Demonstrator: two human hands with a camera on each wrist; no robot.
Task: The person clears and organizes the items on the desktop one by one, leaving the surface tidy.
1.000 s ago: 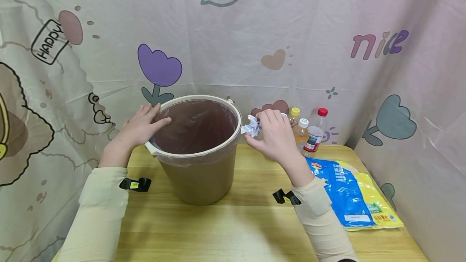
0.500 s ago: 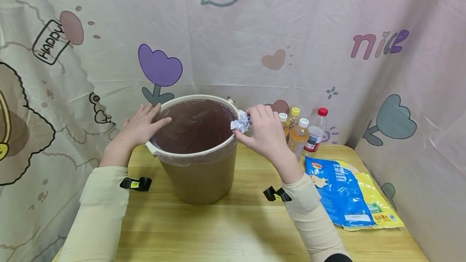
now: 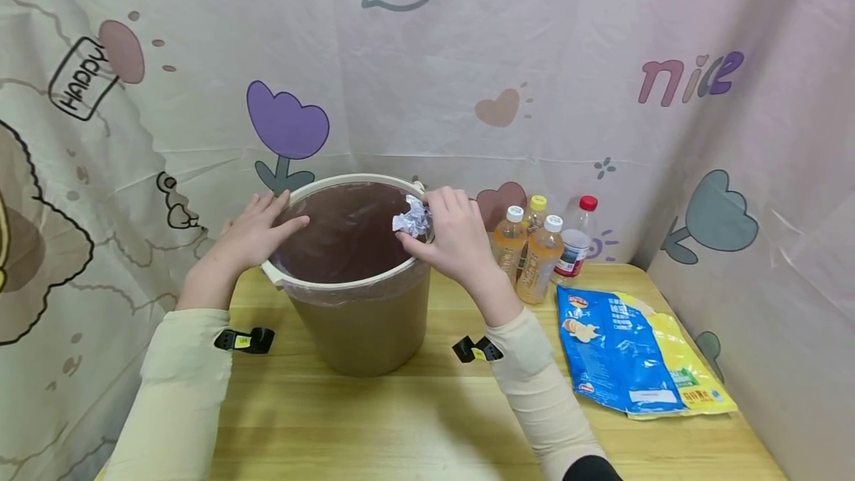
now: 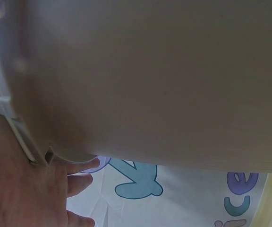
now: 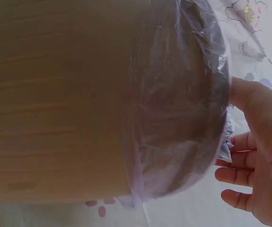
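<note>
A brown trash bin (image 3: 364, 332) with a cream rim and a clear plastic liner (image 5: 174, 118) stands upright on the table. My left hand (image 3: 250, 236) rests on the left side of the rim, fingers extended; in the left wrist view the hand (image 4: 27, 184) lies against the rim from outside. At the right side of the opening, my right hand (image 3: 461, 236) pinches a crumpled ball of paper (image 3: 412, 217) between thumb and fingers, over the rim's inner edge. From the right wrist, only a bit of the crumpled paper (image 5: 227, 142) shows behind the bin's edge.
Several plastic bottles, one an orange drink bottle (image 3: 537, 262) and one a red-capped bottle (image 3: 574, 247), stand behind my right hand. A blue snack bag (image 3: 614, 347) overlaps a yellow bag (image 3: 701, 377) on the wooden table (image 3: 374, 429). A printed curtain (image 3: 414, 87) hangs behind.
My right hand has moved left with the crumpled paper, from beside the bin to over the right part of its opening. The left hand has stayed on the rim.
</note>
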